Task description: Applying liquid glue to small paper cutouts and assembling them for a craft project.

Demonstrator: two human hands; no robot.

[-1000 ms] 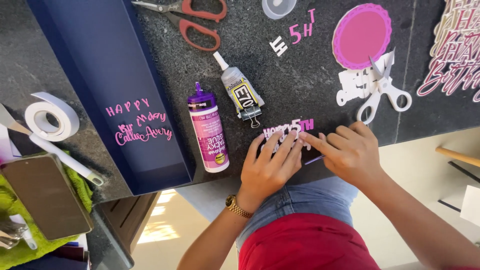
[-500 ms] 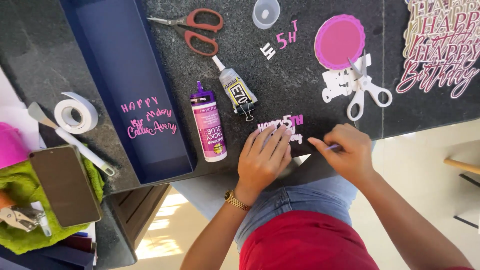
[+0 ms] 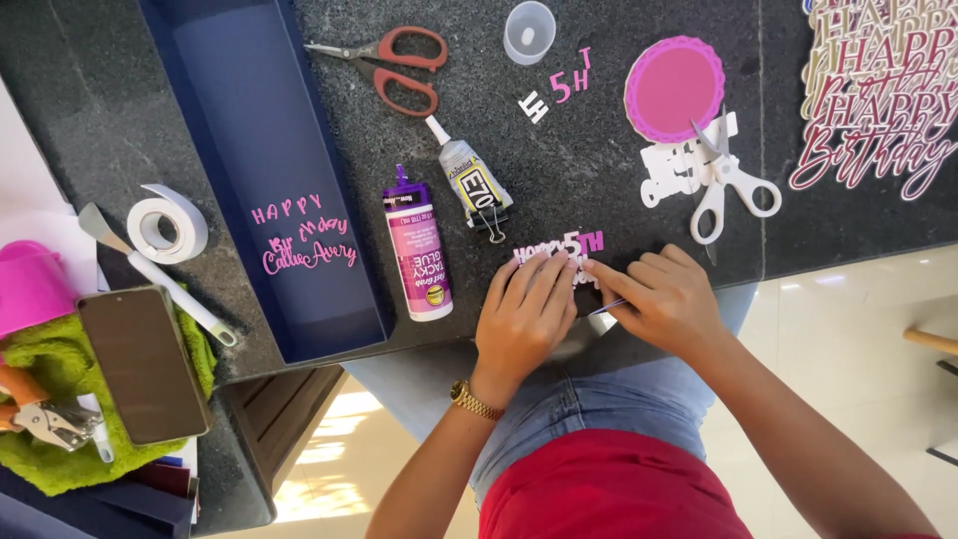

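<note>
A small pink and white paper cut-out (image 3: 565,250) is pressed flat against the dark speckled worktop (image 3: 599,150) under the spread fingers of the left hand (image 3: 526,311). Its top edge, in block characters, shows just beyond the fingertips, while the rest is covered. The right hand (image 3: 664,297) is laid just beside it, with forefinger and thumb pinched closed on a thin pale sliver (image 3: 606,307) at the cut-out's lower edge; what the sliver is cannot be told.

Just left of the pressing hand, one glue bottle (image 3: 419,252) is seen lying down, purple-capped with a pink rectangular label. Beyond the fingertips lies one grey glue tube (image 3: 469,185) with a yellow and black label, its folded end held by a black clip. Further left, a long navy box (image 3: 249,150) is open, with pink lettering stuck to its floor.

Two pairs of scissors are counted: a red-handled pair (image 3: 394,65) well beyond the hands, and a white-handled pair (image 3: 728,180) just beyond the right hand, resting on a white cut-out. Next to these lies one round pink disc (image 3: 675,88) with a scalloped pale rim. A stack of layered cut-out signs in gold, white and pink script (image 3: 878,90) is seen far right. Two loose small cut-outs (image 3: 559,88), one white and one pink, lie near one clear cap (image 3: 529,30).

One tape roll (image 3: 168,222) lies far left.
</note>
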